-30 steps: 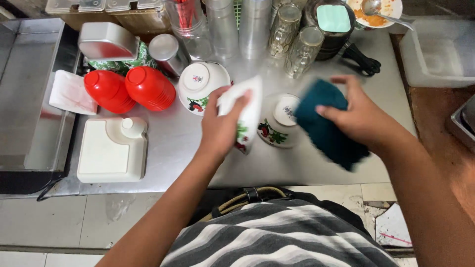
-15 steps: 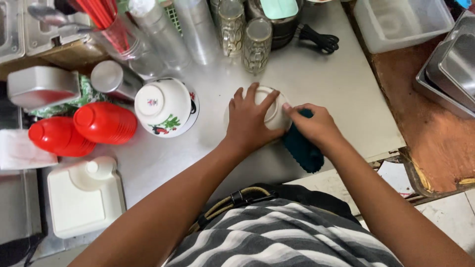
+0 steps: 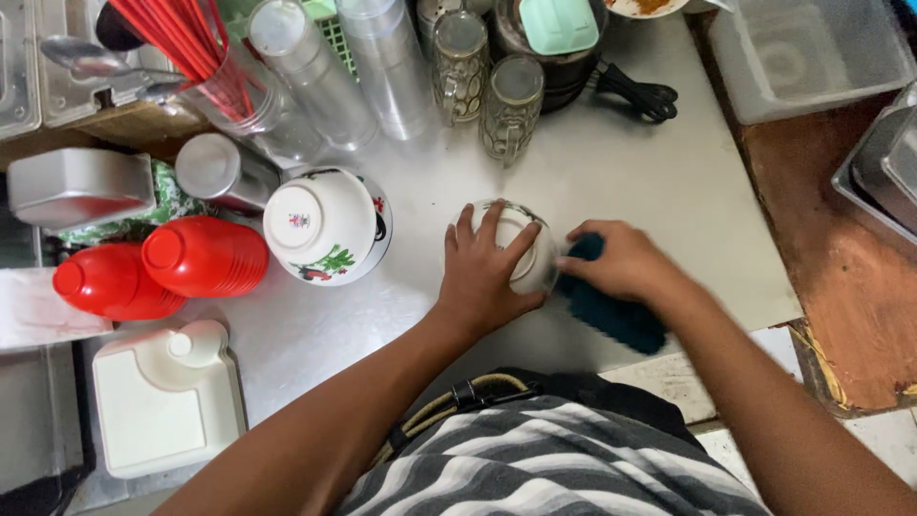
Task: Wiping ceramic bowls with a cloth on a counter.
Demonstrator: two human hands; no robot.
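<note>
Here the left hand (image 3: 487,272) lies spread over an upturned white bowl (image 3: 521,250) with a flower pattern, fingers splayed across its base and side, pressing it down on the steel counter (image 3: 659,191) near the front edge. The right hand (image 3: 621,260) is just to the right of the bowl, closed on a dark teal cloth (image 3: 611,311) that trails toward the near edge; the fingertips and cloth meet the bowl's right side.

Judging from this, the step in hand is wiping the outside of the bowl while the other hand steadies it. The next move seems to call for keeping the bowl firmly pinned so it does not slide on the smooth metal, and for turning it a little so the cloth can reach the parts now under the left palm.

To the left stands a second upturned bowl (image 3: 325,227) of the same kind, apart from the first. Further left lie two red lids or caps (image 3: 205,256), and near them a white squarish container (image 3: 158,401). At the far side are two glass mugs (image 3: 511,105), stacks of clear plastic cups (image 3: 320,81), a holder of red chopsticks (image 3: 191,43) and a clear tub (image 3: 812,53) at far right.
</note>
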